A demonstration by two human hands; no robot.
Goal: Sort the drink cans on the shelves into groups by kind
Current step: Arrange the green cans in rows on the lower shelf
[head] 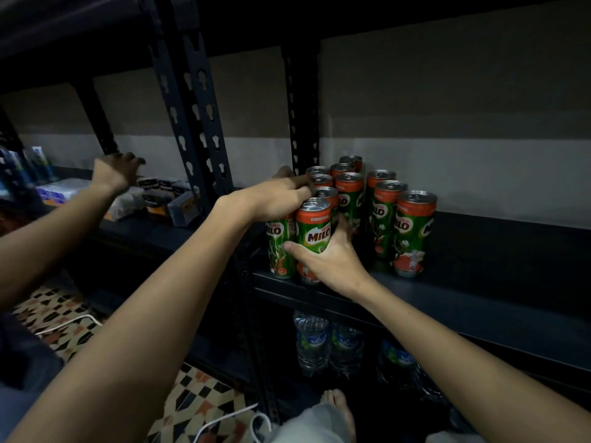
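The right hand is gripping the front Milo can at six o'clock of the cluster on the shelf; the left hand is curling over neighbouring tops; better sliding it upright, flush against its kind.

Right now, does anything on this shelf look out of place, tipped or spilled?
Nothing is spilled or tipped. The Milo cans all stand upright in one cluster, with the right hand gripping the front can and the left hand over the tops. One oddity: a third hand, another person's, reaches over the neighbouring shelf.
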